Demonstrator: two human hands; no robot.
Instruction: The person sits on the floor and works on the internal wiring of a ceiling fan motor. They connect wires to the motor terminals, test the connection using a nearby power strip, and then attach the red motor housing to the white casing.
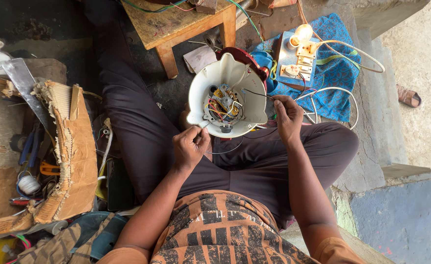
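A white plastic appliance base [202, 95] lies upside down on my crossed legs, its inside open to view with coloured wires and a small metal switch block [224, 103]. My left hand [190, 146] sits at its near rim, fingers pinched on a thin wire end. My right hand [288, 116] is at the right rim, pinching another thin dark wire [255, 92] that runs into the housing. A dark red part [247, 56] shows behind the base.
A torn cardboard box [74, 156] with pliers and tools stands at left. A wooden stool [176, 29] is ahead. A switch board with a lit bulb [301, 54] rests on blue cloth [340, 78] at right, white cables around it. Concrete steps lie further right.
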